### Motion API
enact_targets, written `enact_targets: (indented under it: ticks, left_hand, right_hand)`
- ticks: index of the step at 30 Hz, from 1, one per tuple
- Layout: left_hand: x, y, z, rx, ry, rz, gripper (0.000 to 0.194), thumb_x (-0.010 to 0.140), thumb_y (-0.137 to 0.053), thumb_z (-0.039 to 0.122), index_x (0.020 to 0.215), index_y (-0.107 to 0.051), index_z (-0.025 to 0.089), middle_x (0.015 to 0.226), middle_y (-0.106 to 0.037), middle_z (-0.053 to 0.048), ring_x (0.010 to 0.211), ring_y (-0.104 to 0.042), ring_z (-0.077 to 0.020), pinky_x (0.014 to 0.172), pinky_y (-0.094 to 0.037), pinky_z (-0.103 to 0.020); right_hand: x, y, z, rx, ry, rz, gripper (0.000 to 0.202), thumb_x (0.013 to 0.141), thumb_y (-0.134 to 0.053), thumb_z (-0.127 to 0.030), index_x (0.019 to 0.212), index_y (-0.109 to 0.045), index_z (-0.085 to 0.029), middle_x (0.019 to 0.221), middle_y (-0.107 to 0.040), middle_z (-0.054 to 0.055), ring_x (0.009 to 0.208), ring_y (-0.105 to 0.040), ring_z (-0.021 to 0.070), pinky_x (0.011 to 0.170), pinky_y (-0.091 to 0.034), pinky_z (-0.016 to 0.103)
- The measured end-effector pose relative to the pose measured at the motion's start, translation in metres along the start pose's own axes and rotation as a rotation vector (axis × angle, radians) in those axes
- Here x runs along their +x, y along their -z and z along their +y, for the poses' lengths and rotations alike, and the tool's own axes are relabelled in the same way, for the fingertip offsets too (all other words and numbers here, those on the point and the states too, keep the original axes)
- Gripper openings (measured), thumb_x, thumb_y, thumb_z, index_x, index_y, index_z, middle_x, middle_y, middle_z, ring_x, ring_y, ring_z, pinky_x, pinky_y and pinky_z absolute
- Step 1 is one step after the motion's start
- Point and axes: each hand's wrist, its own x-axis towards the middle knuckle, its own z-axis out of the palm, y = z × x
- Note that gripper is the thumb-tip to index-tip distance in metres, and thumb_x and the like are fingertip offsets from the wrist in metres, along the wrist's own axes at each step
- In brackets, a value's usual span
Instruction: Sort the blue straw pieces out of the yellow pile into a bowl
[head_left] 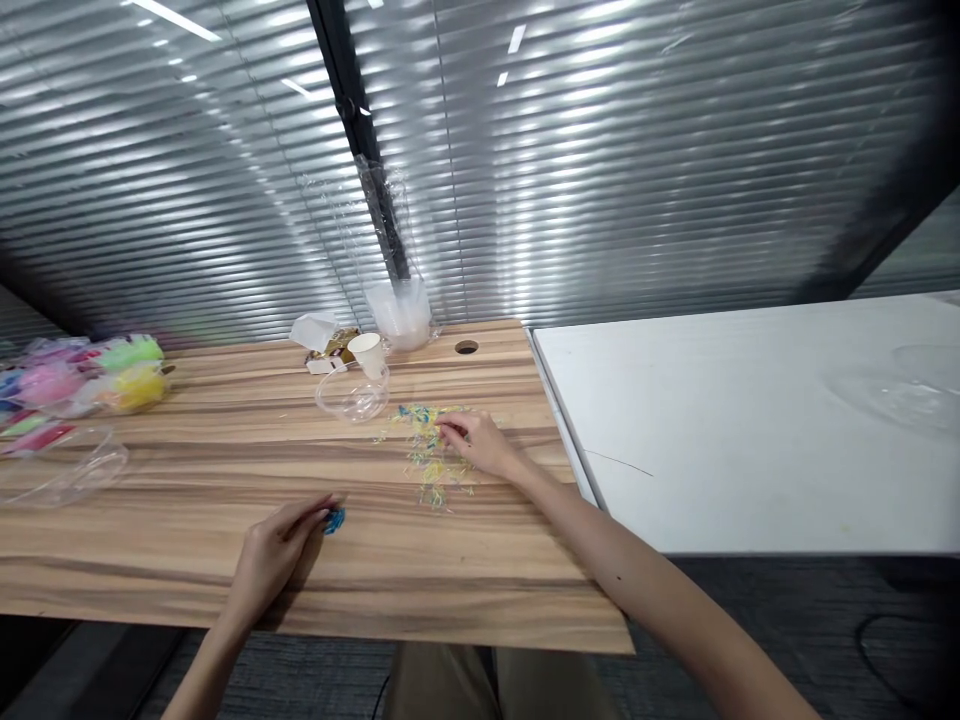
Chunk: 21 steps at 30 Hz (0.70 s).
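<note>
A scatter of small thin yellow, blue and pale pieces (431,465) lies on the wooden table. My right hand (480,440) reaches into the upper right part of it, thumb and fingers pinched together at the pieces. Whatever is between those fingertips is too small to name. Nearer the front edge, my left hand (274,550) rests low over the wood with its fingers closed. A small clump of blue pieces (334,520) shows right at its fingertips. Whether the clump is gripped or only touched, I cannot tell.
Behind the scatter stand a clear plastic bowl (337,395), a paper cup (367,355), an opened box (328,345) and a bag of translucent cups (403,310). Bright bagged materials (90,375) and another clear bowl (75,470) are at left. A white table (735,430) adjoins at right.
</note>
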Motion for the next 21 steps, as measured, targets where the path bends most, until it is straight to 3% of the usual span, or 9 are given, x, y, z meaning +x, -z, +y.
enact_targets:
  ticks: [9,12,17,21]
  left_hand:
    - [0.006,0.002,0.006,-0.046,0.075,-0.010,0.050,0.078,-0.052,0.058,0.100,-0.068,0.016,0.101,-0.071,-0.010,0.099,-0.064,-0.0291,0.091,-0.049,-0.045]
    - [0.010,-0.003,0.011,-0.020,-0.037,-0.120,0.055,0.079,-0.053,0.057,0.117,-0.060,0.018,0.118,-0.063,-0.011,0.110,-0.058,-0.0288,0.095,-0.047,-0.044]
    - [0.014,-0.013,0.010,0.258,-0.314,-0.320,0.056,0.085,-0.051,0.046,0.137,-0.038,0.028,0.145,-0.034,-0.003,0.132,-0.034,-0.0248,0.109,-0.030,-0.043]
    - [0.023,-0.017,0.000,0.345,-0.394,-0.324,0.046,0.091,-0.041,0.041,0.134,-0.043,0.026,0.144,-0.037,-0.002,0.131,-0.036,-0.0214,0.109,-0.030,-0.041]
  right_hand:
    - [0.002,-0.001,0.006,-0.021,0.001,0.057,0.025,0.084,-0.048,-0.007,0.098,-0.068,-0.014,0.083,-0.071,0.005,0.073,-0.064,0.0152,0.071,-0.047,0.025]
    - [0.003,0.001,0.007,-0.008,-0.006,0.111,0.026,0.084,-0.048,-0.008,0.099,-0.068,-0.014,0.085,-0.071,0.005,0.074,-0.064,0.0154,0.070,-0.047,0.025]
    - [0.005,0.006,0.006,-0.035,-0.049,0.205,0.023,0.081,-0.051,-0.008,0.096,-0.068,-0.015,0.082,-0.071,0.005,0.070,-0.063,0.0149,0.068,-0.046,0.024]
    - [0.006,0.007,0.006,-0.054,-0.069,0.233,0.022,0.081,-0.052,-0.009,0.094,-0.068,-0.016,0.080,-0.071,0.003,0.070,-0.063,0.0146,0.069,-0.046,0.024]
